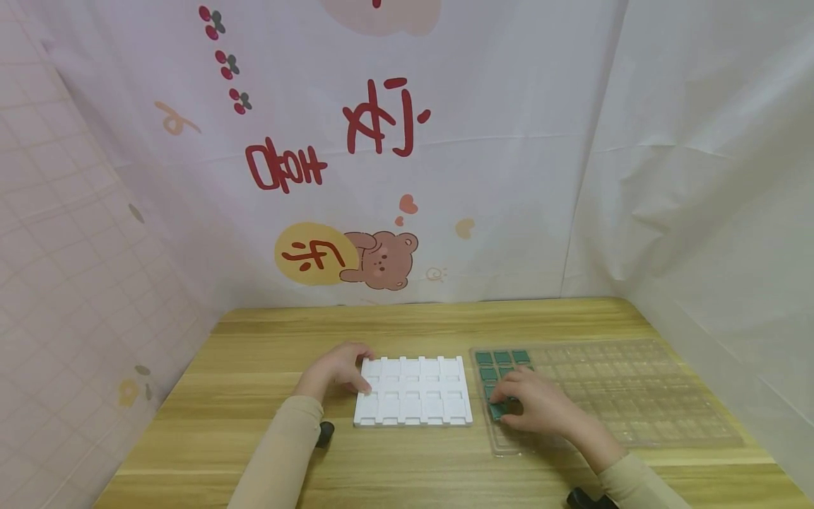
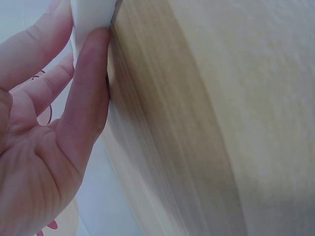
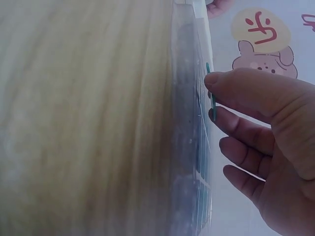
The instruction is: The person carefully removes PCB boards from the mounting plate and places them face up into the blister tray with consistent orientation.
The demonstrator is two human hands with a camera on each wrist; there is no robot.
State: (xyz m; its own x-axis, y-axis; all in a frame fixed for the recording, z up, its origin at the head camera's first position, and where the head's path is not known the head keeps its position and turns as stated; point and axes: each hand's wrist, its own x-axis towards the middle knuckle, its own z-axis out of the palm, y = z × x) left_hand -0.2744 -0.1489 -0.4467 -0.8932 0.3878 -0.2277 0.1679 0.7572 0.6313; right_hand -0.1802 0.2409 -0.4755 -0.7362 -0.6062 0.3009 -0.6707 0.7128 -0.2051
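Observation:
My left hand (image 1: 340,366) grips the left edge of a white tray (image 1: 413,408) that has two rows of square recesses. In the left wrist view, its thumb and fingers lie against the tray's white edge (image 2: 92,14). Over the left end of a clear plastic tray (image 1: 636,396), my right hand (image 1: 534,401) pinches a thin green square plate (image 3: 213,104) between thumb and fingertips. That plate appears edge-on in the right wrist view, just above the clear tray. Several more green square plates (image 1: 502,357) lie in the leftmost compartments, some partly hidden by the right hand.
The wooden table (image 1: 407,466) carries both trays side by side, a narrow gap between them. Most of the clear tray's compartments stretch off to the right. A white printed curtain (image 1: 509,177) hangs behind the table and along its sides.

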